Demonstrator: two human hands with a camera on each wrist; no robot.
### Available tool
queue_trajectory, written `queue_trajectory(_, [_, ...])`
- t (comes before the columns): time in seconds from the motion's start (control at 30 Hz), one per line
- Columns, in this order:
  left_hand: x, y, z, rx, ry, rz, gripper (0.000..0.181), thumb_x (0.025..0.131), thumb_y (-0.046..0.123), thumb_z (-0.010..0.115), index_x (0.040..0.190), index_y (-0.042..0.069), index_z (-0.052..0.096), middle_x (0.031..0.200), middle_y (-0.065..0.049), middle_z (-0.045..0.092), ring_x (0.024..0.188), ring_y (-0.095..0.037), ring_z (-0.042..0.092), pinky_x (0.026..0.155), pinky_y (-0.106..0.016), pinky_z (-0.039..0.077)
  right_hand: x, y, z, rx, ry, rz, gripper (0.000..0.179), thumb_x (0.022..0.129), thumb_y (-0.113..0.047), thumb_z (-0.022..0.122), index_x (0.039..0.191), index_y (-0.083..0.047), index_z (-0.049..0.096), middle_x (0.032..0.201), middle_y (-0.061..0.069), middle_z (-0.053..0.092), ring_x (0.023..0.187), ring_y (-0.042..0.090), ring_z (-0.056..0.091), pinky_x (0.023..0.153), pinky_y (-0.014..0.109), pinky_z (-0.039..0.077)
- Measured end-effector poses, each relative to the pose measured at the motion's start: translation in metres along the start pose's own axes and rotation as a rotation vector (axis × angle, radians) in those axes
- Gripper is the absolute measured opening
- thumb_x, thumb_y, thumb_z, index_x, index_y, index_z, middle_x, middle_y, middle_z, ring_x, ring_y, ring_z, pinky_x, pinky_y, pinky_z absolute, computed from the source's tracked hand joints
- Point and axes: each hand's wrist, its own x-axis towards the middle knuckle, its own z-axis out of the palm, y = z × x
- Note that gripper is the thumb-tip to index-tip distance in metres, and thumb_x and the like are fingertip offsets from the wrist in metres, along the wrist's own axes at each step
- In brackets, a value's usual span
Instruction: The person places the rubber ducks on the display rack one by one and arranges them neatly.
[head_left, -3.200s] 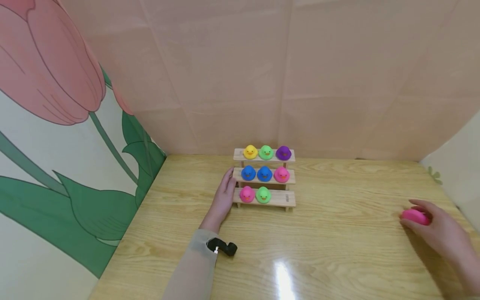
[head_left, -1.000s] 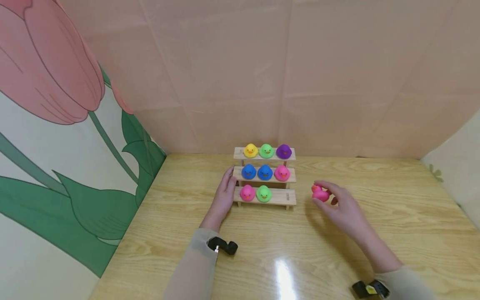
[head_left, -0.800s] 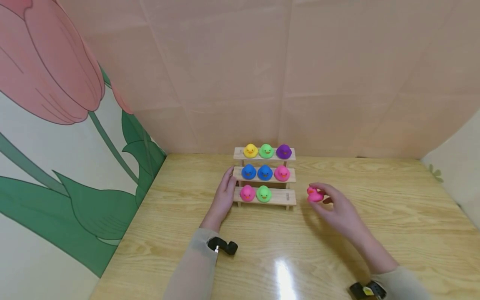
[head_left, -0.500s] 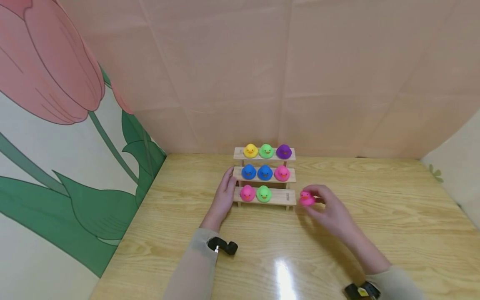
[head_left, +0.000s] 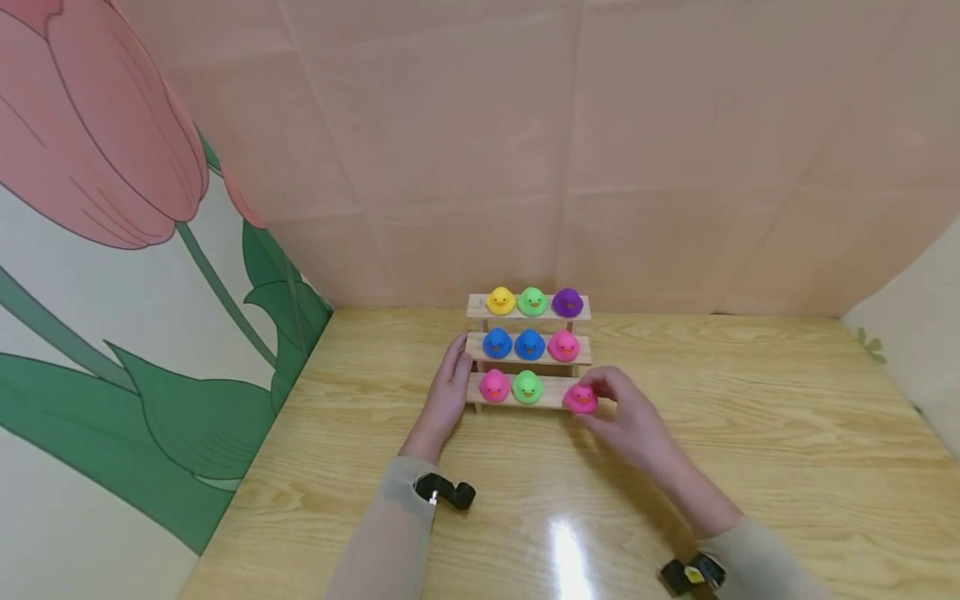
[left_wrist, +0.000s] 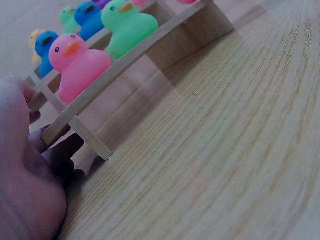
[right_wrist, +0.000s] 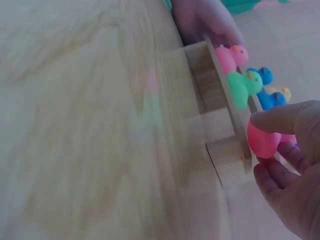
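A three-tier wooden display rack (head_left: 547, 392) stands on the table, with rubber ducks lined up on its tiers. My left hand (head_left: 447, 392) holds the rack at its left end; in the left wrist view some fingers (left_wrist: 65, 150) reach beneath the bottom shelf. My right hand (head_left: 628, 417) pinches a pink rubber duck (head_left: 581, 399) between thumb and fingers at the bottom tier's right end. Whether this duck bears on the shelf I cannot tell. Left of it on that tier sit another pink duck (head_left: 494, 387) and a green duck (head_left: 528, 387).
On the middle tier are two blue ducks (head_left: 529, 343) and a pink one (head_left: 564, 346). The top tier carries a yellow duck (head_left: 501, 302), a green one (head_left: 532, 302) and a purple one (head_left: 567, 303). A pink backdrop (head_left: 645, 167) hangs behind the wood-grain table (head_left: 750, 417).
My right hand has brought the pink duck from the table's far right leftward to the bottom tier's right end, turning it to face forward. My left hand has stayed at the rack.
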Motion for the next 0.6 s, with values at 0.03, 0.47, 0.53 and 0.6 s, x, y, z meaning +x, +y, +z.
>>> queue_trajectory(0.03, [0.000,0.000,0.000,0.001,0.001,-0.003,0.061,0.116,0.064,0.038,0.174,0.045,0.030,0.179,0.005,0.032,0.166,-0.027,0.026,0.133,-0.058,0.022,0.001,-0.001,0.003,0.000,0.002,-0.002,0.047,0.088,0.011,0.088,0.125,-0.002,0.062,0.125,0.013,0.069,0.123,0.037,0.068,0.111,0.059,0.055])
queue_trajectory(0.47, [0.001,0.000,0.001,-0.008,-0.007,-0.009,0.056,0.115,0.065,0.038,0.170,0.054,0.031,0.179,0.006,0.033,0.166,-0.026,0.026,0.133,-0.057,0.023,0.012,-0.002,0.021,-0.097,0.046,-0.058,0.049,0.082,0.014,0.091,0.116,-0.005,0.063,0.117,0.012,0.068,0.119,0.037,0.062,0.099,0.054,0.060])
queue_trajectory(0.53, [0.002,0.000,0.000,-0.006,-0.008,0.003,0.057,0.116,0.063,0.038,0.171,0.051,0.031,0.179,0.004,0.034,0.165,-0.027,0.027,0.133,-0.058,0.023,0.013,-0.001,0.022,-0.110,0.052,-0.061,0.048,0.083,0.013,0.091,0.118,-0.005,0.063,0.119,0.013,0.069,0.120,0.039,0.061,0.100,0.057,0.059])
queue_trajectory(0.6, [0.002,-0.001,0.000,-0.002,-0.007,0.012,0.056,0.117,0.062,0.037,0.171,0.050,0.032,0.178,0.004,0.035,0.165,-0.027,0.029,0.133,-0.057,0.024,0.014,-0.001,0.023,-0.125,0.054,-0.072,0.050,0.083,0.012,0.091,0.120,-0.006,0.063,0.120,0.013,0.069,0.119,0.038,0.061,0.099,0.056,0.058])
